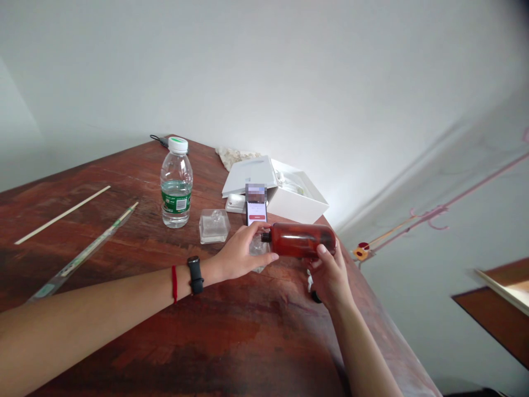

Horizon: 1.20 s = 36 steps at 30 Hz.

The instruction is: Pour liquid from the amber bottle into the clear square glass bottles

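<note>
A glossy amber-brown bottle (295,238) lies level in the air above the table, its black threaded neck (266,237) pointing left. My right hand (330,267) holds it by the base end, thumb in front and fingers behind. My left hand (246,248) is at the neck end, thumb and forefinger spread on either side of the neck, with their tips at the bottle's shoulder. Beneath that hand, partly hidden, lies a clear plastic piece (259,248). A small black object (316,297) and a white one (309,281) sit beside my right hand.
A water bottle (176,187) stands left of a clear plastic box (214,227). Behind are a phone (257,214) with a lit screen, a white case (235,203) and an open white box (295,201). A thin stick (61,215) and a wrapped pair of chopsticks (88,253) lie left.
</note>
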Available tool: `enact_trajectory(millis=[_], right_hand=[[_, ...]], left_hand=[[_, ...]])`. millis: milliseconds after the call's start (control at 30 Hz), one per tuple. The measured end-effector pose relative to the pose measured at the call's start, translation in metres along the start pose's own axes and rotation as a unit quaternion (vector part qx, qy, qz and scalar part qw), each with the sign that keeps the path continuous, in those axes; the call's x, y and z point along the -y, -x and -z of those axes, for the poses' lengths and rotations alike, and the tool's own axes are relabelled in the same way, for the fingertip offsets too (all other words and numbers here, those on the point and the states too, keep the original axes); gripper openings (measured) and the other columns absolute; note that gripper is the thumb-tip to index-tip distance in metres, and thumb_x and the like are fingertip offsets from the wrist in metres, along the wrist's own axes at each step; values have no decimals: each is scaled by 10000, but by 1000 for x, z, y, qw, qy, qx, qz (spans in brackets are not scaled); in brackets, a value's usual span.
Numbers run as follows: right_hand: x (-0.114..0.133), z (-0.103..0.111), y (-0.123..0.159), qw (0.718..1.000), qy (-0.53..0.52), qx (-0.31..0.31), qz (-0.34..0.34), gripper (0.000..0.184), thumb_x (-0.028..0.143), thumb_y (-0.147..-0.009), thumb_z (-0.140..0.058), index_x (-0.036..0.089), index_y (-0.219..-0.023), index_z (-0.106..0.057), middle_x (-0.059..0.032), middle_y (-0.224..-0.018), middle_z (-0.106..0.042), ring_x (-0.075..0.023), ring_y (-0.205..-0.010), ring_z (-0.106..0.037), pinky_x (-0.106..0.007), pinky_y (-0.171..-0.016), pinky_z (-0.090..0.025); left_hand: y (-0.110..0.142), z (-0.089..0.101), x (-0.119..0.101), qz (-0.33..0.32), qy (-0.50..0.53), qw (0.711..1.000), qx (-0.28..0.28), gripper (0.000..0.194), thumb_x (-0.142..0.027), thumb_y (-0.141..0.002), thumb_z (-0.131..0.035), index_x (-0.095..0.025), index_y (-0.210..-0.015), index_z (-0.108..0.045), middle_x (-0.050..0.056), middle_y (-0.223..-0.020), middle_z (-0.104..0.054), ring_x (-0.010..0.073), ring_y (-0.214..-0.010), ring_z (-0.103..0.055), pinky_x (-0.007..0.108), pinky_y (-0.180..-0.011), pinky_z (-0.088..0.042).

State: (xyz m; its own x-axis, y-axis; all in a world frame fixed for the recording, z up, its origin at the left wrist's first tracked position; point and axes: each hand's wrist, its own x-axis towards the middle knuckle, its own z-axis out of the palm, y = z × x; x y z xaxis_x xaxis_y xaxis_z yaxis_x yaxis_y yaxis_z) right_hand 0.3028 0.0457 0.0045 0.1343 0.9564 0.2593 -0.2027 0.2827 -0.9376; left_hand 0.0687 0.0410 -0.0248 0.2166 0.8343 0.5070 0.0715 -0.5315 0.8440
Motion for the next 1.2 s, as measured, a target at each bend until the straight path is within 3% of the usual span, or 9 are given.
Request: enact_trajectory(millis=[467, 733, 1200], right_hand=[[-3, 5, -1, 1000, 22, 13, 10, 475, 461, -745, -914, 358, -1165, -717, 12, -987, -686, -157, -707, -582, -254, -546, -417], [1, 1, 0, 1000, -5, 6, -4, 481, 442, -700, -951, 340, -1118, -737, 14, -980, -661, -124, -703, -568, -209, -525, -430], [-2, 6, 0, 999, 20, 29, 24, 461, 444, -750, -913, 365, -1166, -729, -2, -1012, -693, -166, -729, -591, -293, -594, -465]], left_hand=[[0, -1, -1, 0, 6, 1000, -4, 587, -373, -864, -847, -259, -1372, -575, 128, -1385, -685, 345, -1286, -652, 588, -1165, -496], [1, 0, -1, 6, -4, 1000, -4, 601, -394, -865, -843, -245, -1375, -560, 140, -1385, -680, 343, -1278, -655, 579, -1156, -499], [0, -1, 2, 2, -2, 1000, -6, 590, -396, -879, -840, -265, -1383, -564, 125, -1380, -685, 335, -1279, -662, 584, -1157, -502]])
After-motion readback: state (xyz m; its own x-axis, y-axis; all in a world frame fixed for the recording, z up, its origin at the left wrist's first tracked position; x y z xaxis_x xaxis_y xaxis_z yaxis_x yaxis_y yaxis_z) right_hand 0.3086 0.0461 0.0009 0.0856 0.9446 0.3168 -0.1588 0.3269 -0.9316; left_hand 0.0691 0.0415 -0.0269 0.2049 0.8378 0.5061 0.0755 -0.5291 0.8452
